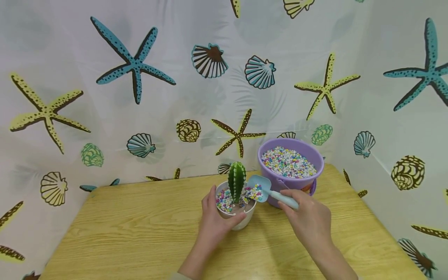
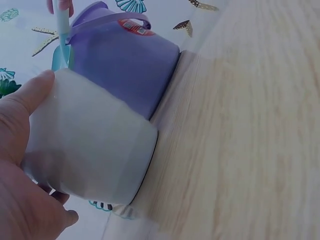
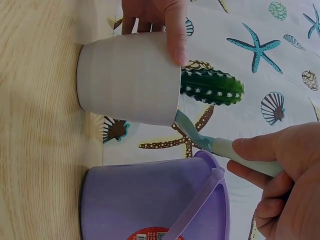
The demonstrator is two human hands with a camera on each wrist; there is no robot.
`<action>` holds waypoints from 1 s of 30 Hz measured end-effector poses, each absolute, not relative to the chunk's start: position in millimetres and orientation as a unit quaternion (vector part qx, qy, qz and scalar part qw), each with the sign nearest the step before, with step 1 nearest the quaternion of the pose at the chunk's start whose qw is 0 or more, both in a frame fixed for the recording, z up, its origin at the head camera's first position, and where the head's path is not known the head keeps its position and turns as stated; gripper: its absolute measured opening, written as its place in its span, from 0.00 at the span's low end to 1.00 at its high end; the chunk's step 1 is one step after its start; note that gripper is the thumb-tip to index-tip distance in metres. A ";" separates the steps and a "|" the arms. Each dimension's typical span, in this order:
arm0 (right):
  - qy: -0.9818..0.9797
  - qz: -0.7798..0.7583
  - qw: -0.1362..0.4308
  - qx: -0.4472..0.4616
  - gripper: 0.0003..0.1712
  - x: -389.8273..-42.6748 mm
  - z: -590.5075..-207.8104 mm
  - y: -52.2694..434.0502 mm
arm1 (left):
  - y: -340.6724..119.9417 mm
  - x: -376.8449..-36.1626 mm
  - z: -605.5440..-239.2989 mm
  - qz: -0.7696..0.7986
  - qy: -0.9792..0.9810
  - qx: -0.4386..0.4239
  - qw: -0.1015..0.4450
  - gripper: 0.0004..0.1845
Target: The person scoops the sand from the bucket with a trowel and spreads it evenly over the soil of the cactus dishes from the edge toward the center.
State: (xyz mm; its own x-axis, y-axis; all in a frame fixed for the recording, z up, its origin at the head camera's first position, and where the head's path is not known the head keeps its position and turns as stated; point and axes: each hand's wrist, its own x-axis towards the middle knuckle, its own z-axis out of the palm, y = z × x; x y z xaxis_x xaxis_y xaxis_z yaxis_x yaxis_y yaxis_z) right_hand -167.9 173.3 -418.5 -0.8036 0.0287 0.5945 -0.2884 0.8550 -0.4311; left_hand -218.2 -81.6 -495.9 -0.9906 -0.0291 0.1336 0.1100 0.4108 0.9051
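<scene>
A white pot (image 1: 247, 220) holds a green cactus (image 1: 237, 179), with colorful pebbles (image 1: 224, 200) over part of the surface around its base. My left hand (image 1: 216, 218) grips the pot's side, thumb at the near rim and fingers around the left. In my right hand (image 1: 310, 215) is the handle of a light blue toy shovel (image 1: 259, 186). Pebbles lie on its blade, which tilts at the pot's right rim. The right wrist view shows the shovel's tip (image 3: 183, 121) against the rim; the soil inside is hidden there.
Behind and to the right of the pot stands a purple bucket (image 1: 294, 179) filled with similar pebbles, its handle folded down. All stand on a wooden table (image 1: 140, 225). A curtain (image 1: 168, 97) printed with starfish and shells hangs behind and at the sides.
</scene>
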 end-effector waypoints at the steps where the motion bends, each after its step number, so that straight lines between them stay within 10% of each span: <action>1: -0.913 0.260 0.306 0.071 0.20 -168.0 -418.6 173.1 | -80.7 -218.0 -496.0 -0.542 -0.838 -0.021 0.066 0.73; 17: -0.913 0.246 0.318 0.072 0.20 -168.0 -420.4 170.7 | -113.6 -240.4 -483.1 -0.561 -0.816 -0.120 -0.066 0.71; 30: -0.907 0.228 0.344 0.085 0.21 -168.5 -422.8 168.3 | -99.0 -232.3 -489.7 -0.569 -0.817 -0.099 -0.003 0.71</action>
State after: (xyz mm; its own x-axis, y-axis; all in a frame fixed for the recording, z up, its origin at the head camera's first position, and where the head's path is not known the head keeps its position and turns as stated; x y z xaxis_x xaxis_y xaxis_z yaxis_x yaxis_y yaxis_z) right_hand -168.5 168.3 -422.8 -0.7482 0.0031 0.6635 -0.3117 0.8811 -0.3556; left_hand -232.3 -99.0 -489.7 -0.9804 0.1647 0.1081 0.1585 0.3335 0.9293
